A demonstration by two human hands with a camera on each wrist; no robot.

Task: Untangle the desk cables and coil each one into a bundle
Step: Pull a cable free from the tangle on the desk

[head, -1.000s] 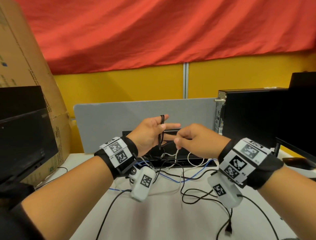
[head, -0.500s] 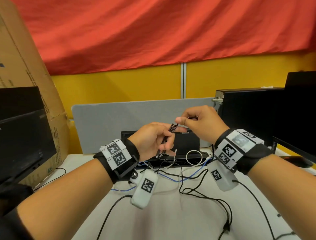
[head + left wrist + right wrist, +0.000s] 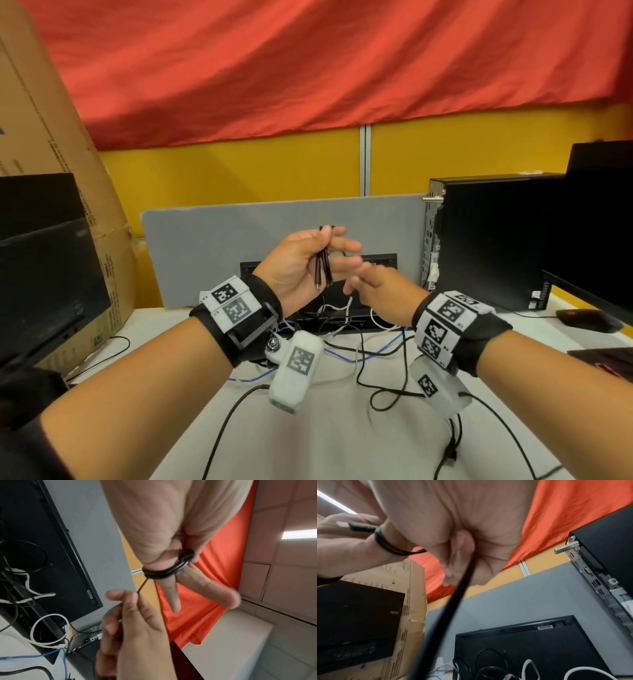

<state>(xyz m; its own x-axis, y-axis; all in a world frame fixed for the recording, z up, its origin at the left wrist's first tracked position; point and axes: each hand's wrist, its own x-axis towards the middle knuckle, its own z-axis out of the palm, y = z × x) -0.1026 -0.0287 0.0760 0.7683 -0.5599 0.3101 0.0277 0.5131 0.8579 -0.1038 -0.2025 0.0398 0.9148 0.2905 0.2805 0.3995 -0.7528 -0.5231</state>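
Thin black cable point(image 3: 323, 262) we loop around left hand point(image 3: 301, 262), right hand point(image 3: 127, 609) pinching its tail; white, blue cables point(image 3: 356, 356) wait tangled on table point(image 3: 342, 438).

Black cable point(image 3: 323, 265): thin, wound in several turns into a small coil around the fingers of my left hand point(image 3: 305, 265), held up above the desk point(image 3: 342, 442); loops hang down across my palm.
Plug end: a slim black connector with a metal tip hangs from the coil in the head view.
Free strand: runs from the coil to my right hand point(image 3: 380, 291), pinched between thumb and fingertips there.
Other black cables point(image 3: 380, 383): loose, crossing loops lying on the desk.
White cable point(image 3: 49, 630): looped, lying at the foot of a black unit.
Blue cable point(image 3: 373, 356): lies flat, threaded under the black ones.
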